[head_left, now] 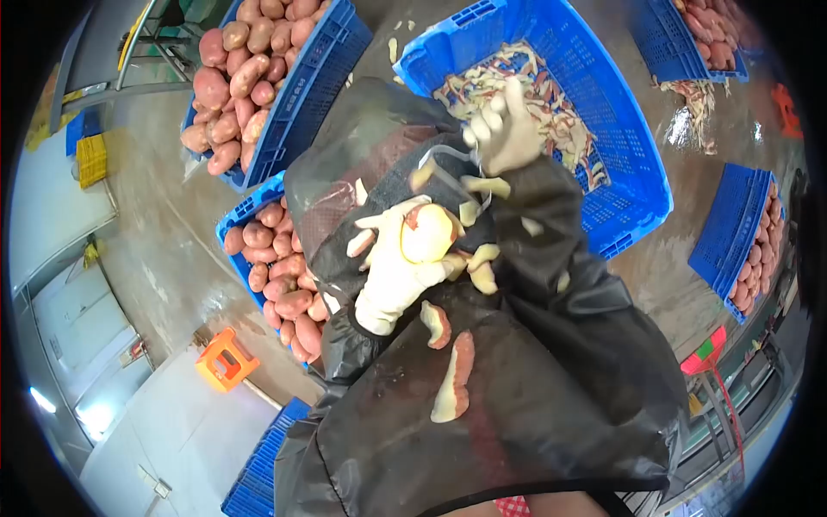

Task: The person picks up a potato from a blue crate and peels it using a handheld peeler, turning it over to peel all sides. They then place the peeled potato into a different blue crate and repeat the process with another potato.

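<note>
My left hand [392,271], in a white glove, is wrapped round a mostly peeled potato [428,234] over my lap. Red skin remains near the potato's top. Up and to the right, my gloved right hand [508,133] has its fingers curled round a peeler [448,177], slightly blurred, whose metal frame reaches down-left just above the potato. Strips of peel [454,379] lie on the dark apron [534,414], and more pieces are scattered around the potato and on the right sleeve.
A blue crate [616,138] with peelings stands ahead. Two blue crates of red potatoes [293,112] [250,207] are at the left. Further potato crates [724,233] stand at the right. An orange stool [226,359] sits at the lower left. The floor [164,233] looks wet.
</note>
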The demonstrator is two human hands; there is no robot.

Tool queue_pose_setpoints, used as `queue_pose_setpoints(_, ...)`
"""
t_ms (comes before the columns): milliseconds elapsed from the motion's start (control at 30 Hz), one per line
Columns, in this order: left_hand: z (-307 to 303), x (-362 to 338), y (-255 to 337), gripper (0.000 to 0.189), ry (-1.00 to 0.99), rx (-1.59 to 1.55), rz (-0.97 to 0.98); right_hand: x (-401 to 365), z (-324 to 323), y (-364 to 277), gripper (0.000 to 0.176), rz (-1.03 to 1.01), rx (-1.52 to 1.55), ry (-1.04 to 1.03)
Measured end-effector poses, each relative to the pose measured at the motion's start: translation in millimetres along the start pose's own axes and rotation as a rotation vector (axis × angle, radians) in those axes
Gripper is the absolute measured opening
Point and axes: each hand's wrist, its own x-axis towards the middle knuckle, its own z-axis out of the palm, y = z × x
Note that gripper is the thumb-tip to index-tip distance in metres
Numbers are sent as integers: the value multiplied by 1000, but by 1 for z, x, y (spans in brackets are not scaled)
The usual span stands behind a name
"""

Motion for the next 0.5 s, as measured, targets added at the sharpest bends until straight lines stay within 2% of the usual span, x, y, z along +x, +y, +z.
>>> queue_pose_setpoints(33, 2, 1, -4, 72, -10, -81, -27, -13, 0, 3, 44, 53, 116, -214)
queue_pose_setpoints(67, 0, 0, -4, 77, -89, -506, -107, -20, 18, 20, 45, 296, 324, -329)
queue_pose_setpoints(100, 2, 0, -6, 77, -97, -502, -110, -30, 30, 32, 46, 53, -297, -13)
queue_pose_setpoints(167, 5, -4, -15, 83, 72, -506, -68, 6, -12, 13, 45, -43, -180, 191)
queue_pose_setpoints(200, 1, -6, -8, 87, -11, -705, -82, 10, -8, 0, 45, -77, 9, 122)
queue_pose_setpoints(233, 4, -5, -10, 85, 48, -566, -50, -4, -6, 3, 45, -22, 99, -40)
queue_pose_setpoints(300, 6, -5, -12, 83, 7, -650, -68, -22, 18, 28, 45, 77, -87, -407)
queue_pose_setpoints(333, 8, -10, -8, 82, 32, -656, -147, -26, 23, 31, 43, 115, -127, -79)
queue_pose_setpoints(367, 8, -7, 0, 81, 55, -663, -205, -4, -3, 21, 44, 208, 185, 36)
queue_pose_setpoints(433, 10, -5, -10, 80, 21, -709, -149, 19, -38, -4, 44, -55, -33, 105)
queue_pose_setpoints(467, 12, -2, -7, 78, 65, -664, -80, -5, -7, -2, 44, -10, -80, -73)
queue_pose_setpoints(500, 15, -2, -5, 77, 113, -625, -26, -15, 5, 16, 43, 178, 342, -299)
